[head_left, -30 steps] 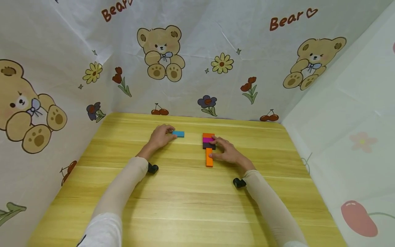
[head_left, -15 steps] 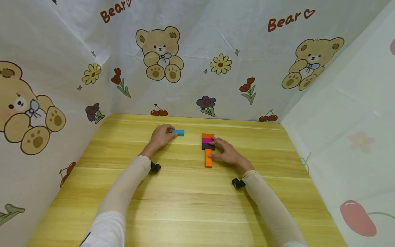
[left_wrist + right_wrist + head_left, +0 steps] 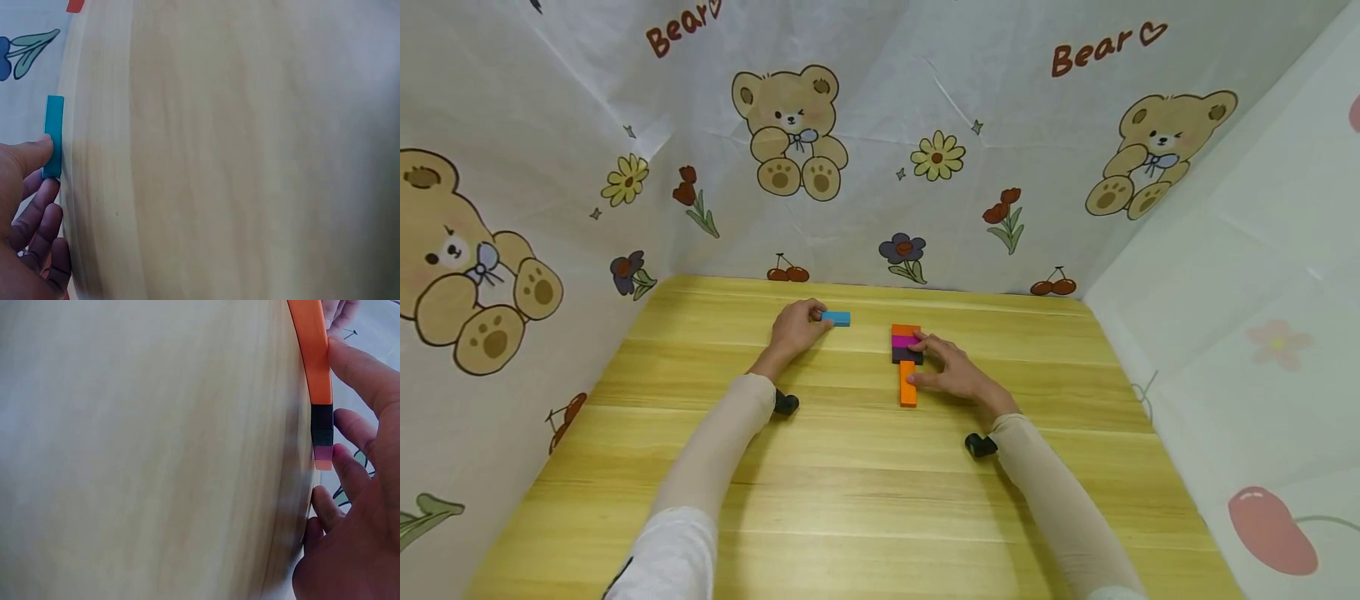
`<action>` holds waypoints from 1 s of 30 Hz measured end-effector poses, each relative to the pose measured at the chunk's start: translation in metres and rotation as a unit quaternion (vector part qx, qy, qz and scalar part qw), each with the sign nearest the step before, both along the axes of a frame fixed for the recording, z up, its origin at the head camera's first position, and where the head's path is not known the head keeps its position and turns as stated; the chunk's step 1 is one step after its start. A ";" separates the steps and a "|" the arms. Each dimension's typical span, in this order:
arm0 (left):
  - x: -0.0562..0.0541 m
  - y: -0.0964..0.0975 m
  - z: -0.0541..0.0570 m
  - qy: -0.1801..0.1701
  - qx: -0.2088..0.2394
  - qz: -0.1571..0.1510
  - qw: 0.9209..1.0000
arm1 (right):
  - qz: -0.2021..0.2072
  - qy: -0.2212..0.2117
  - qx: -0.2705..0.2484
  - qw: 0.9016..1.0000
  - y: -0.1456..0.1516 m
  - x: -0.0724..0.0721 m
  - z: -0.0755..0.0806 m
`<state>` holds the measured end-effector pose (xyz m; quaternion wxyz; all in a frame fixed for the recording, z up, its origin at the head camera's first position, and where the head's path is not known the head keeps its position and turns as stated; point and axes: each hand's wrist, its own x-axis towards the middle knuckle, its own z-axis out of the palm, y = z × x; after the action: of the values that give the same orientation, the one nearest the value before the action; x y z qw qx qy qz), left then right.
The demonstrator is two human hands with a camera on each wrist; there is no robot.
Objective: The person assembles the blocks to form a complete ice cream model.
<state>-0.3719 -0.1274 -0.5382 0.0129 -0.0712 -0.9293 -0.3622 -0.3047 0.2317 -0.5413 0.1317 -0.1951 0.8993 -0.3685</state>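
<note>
My left hand (image 3: 796, 327) pinches one end of a small blue block (image 3: 837, 318) between thumb and fingers, left of the other blocks. In the left wrist view the thumb lies on the face of this blue block (image 3: 54, 115). My right hand (image 3: 955, 371) reaches over a group of blocks from the right. An orange block (image 3: 906, 330), a magenta block (image 3: 902, 341) and a dark block (image 3: 906, 356) lie in rows against each other. Below them another orange block (image 3: 908, 393) points lengthwise toward me. The right thumb touches that orange block, while the fingers rest at the magenta and dark ones.
The blocks lie on a wooden table (image 3: 850, 483) toward its far side. Behind it and on both sides stands a white cloth wall (image 3: 865, 108) printed with bears and flowers. A black wrist camera (image 3: 786, 404) sticks out at the left cuff, another black camera (image 3: 980, 446) at the right.
My left hand and the blue block have shifted slightly away from me, toward the table's far edge. The right hand and its blocks stay in place.
</note>
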 end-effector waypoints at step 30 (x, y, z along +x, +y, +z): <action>-0.015 0.037 -0.005 0.002 -0.009 0.003 1.000 | -0.005 0.003 -0.008 1.000 -0.001 0.003 -0.001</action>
<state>-0.3872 -0.0903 -0.5431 0.0155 -0.0690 -0.9326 -0.3539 -0.3013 0.2309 -0.5421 0.1260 -0.1923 0.8978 -0.3755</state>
